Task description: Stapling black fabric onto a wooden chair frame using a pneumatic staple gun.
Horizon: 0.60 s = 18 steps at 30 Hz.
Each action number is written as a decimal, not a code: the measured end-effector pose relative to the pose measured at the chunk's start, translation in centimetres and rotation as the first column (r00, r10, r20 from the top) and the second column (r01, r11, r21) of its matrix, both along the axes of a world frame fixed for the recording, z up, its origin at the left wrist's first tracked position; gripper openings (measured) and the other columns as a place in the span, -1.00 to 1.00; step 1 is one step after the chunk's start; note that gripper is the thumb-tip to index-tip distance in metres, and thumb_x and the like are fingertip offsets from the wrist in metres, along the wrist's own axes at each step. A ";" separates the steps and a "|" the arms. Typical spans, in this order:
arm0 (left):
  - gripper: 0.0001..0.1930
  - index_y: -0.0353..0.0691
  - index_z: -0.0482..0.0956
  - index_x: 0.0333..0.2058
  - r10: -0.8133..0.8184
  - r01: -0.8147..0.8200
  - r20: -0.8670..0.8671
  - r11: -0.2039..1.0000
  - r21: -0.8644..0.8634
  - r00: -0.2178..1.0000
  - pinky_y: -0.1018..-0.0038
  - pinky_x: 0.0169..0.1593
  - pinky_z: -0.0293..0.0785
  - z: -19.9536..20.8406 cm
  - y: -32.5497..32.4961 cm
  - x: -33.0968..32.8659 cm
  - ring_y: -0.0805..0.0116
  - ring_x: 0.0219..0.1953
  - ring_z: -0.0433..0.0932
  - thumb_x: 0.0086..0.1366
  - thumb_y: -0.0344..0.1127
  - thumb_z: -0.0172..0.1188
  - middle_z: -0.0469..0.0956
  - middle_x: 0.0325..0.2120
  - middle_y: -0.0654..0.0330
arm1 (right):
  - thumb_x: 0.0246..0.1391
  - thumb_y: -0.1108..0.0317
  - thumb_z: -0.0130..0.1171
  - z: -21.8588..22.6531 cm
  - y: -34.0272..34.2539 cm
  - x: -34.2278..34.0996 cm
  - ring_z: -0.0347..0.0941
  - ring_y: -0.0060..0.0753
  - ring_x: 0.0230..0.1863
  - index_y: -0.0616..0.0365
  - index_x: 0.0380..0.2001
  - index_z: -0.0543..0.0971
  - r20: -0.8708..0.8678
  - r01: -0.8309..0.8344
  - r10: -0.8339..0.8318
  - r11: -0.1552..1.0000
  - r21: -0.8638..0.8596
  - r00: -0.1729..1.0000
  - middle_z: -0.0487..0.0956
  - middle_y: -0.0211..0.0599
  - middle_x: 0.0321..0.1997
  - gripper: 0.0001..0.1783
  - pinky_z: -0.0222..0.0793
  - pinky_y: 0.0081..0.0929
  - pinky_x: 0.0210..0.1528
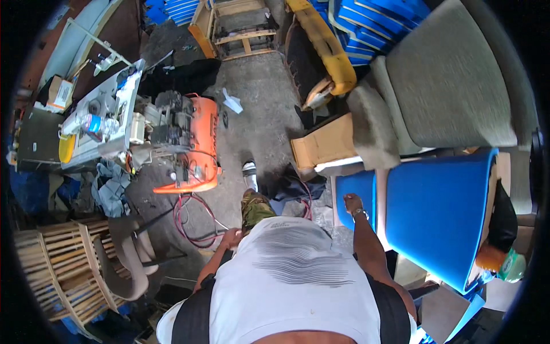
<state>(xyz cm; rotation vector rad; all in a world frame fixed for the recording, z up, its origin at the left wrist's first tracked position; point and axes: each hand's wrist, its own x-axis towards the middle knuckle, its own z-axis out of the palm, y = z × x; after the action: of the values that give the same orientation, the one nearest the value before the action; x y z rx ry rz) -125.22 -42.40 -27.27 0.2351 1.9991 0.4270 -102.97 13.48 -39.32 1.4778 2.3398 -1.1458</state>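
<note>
My left hand (231,238) is low beside my left hip, its fingers curled. A red hose (184,230) loops on the floor and reaches close to this hand; whether I grip it I cannot make out. My right hand (353,203), with a band round the wrist, is closed with nothing visible in it. It is over a small blue panel (347,189), and I cannot tell whether it touches. Right of it lies a large blue padded panel (436,212) with a pale edge.
An orange air compressor (203,140) stands ahead to the left, beside a cluttered table (109,114). Grey upholstered seating (447,80) fills the right, with a cardboard piece (326,143) near it. A wooden frame (243,37) stands at the back. A slatted wooden frame (63,266) is at lower left.
</note>
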 end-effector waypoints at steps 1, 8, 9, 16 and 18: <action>-0.56 -0.30 0.58 -0.06 -0.029 0.064 -0.190 0.981 0.183 0.981 0.14 0.03 0.49 -1.4 -2.0 -3.7 -0.13 -0.05 0.58 0.23 -0.10 0.03 0.62 -0.16 -0.15 | 0.17 0.17 0.08 1.1 -2.3 -3.1 0.51 -0.22 -0.45 0.08 -0.40 0.62 0.058 -0.082 0.082 0.997 0.005 0.995 0.59 -0.24 -0.49 -0.74 0.41 -0.25 -0.39; -0.58 -0.34 0.56 -0.13 -0.205 0.250 -0.378 0.966 0.072 0.903 0.16 -0.05 0.52 3.3 5.1 -39.7 -0.01 -0.14 0.63 0.29 -0.05 0.11 0.63 -0.23 -0.13 | 0.14 0.13 -0.03 8.9 -12.7 -13.4 0.58 0.11 -0.24 0.12 -0.42 0.66 0.064 -0.416 0.412 0.907 0.070 0.909 0.64 0.07 -0.31 -0.64 0.50 -0.01 -0.17; -0.55 -0.36 0.56 -0.10 -0.118 0.218 -0.513 0.966 0.140 0.850 0.19 -0.04 0.51 6.5 9.8 -44.4 -0.01 -0.13 0.63 0.32 -0.04 0.09 0.63 -0.23 -0.13 | 0.13 0.11 -0.02 11.7 -13.3 -16.5 0.58 0.11 -0.24 0.13 -0.41 0.66 -0.002 -0.096 0.096 0.995 -0.016 0.995 0.63 0.08 -0.31 -0.63 0.50 0.00 -0.17; -0.72 -0.29 0.56 -0.06 0.012 0.300 -0.501 0.790 0.536 0.865 0.45 -0.08 0.47 17.3 37.5 -62.3 0.31 -0.21 0.60 0.40 -0.25 0.06 0.63 -0.25 0.12 | 0.23 0.21 0.09 36.7 12.0 -46.1 0.57 0.11 -0.28 0.16 -0.26 0.59 -0.443 0.227 0.007 0.851 0.473 0.897 0.59 0.08 -0.32 -0.76 0.45 -0.12 -0.30; -0.77 -0.24 0.58 -0.06 0.063 0.049 -0.106 0.591 0.805 0.992 0.62 -0.10 0.43 16.2 43.2 -64.5 0.52 -0.24 0.53 0.38 -0.52 0.03 0.58 -0.27 0.32 | 0.18 0.28 0.17 44.5 20.6 -52.9 0.57 0.02 -0.26 0.20 -0.16 0.58 -0.689 0.432 0.028 0.760 0.485 0.724 0.62 0.02 -0.27 -0.76 0.48 -0.20 -0.21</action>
<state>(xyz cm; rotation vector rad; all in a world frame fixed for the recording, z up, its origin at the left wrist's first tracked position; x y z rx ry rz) -189.70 0.80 -11.10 0.8444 1.7829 1.3666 -155.87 34.10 5.21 1.7932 3.3883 -1.1421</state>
